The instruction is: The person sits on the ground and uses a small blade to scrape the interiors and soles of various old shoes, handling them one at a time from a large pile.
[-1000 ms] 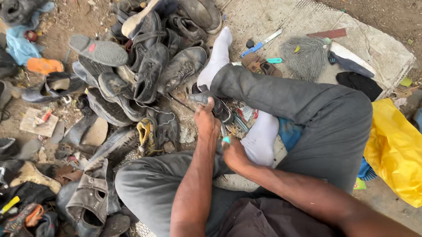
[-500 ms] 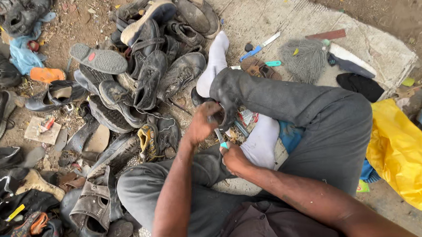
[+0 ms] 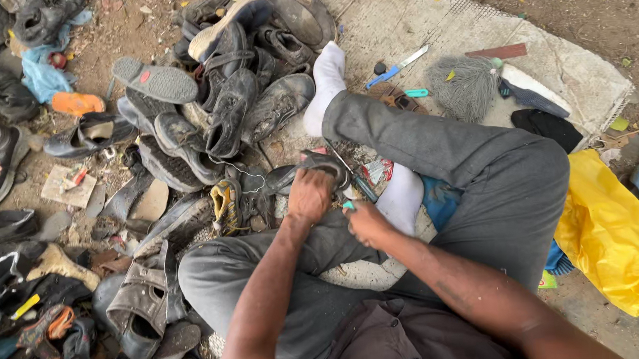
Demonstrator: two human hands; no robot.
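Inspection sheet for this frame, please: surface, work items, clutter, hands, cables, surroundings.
Surface: concrete slab on bare dirt; the person sits on it.
Work items: dark shoe on the lap; small teal-handled tool, type unclear.
Clutter: pile of worn shoes; blue-handled knife; grey brush head; yellow bag.
Hands: left hand grips the dark shoe; right hand holds the small teal-handled tool beside it.
Cables: nothing seen.
Surroundings: outdoor ground with scraps; no other person visible.
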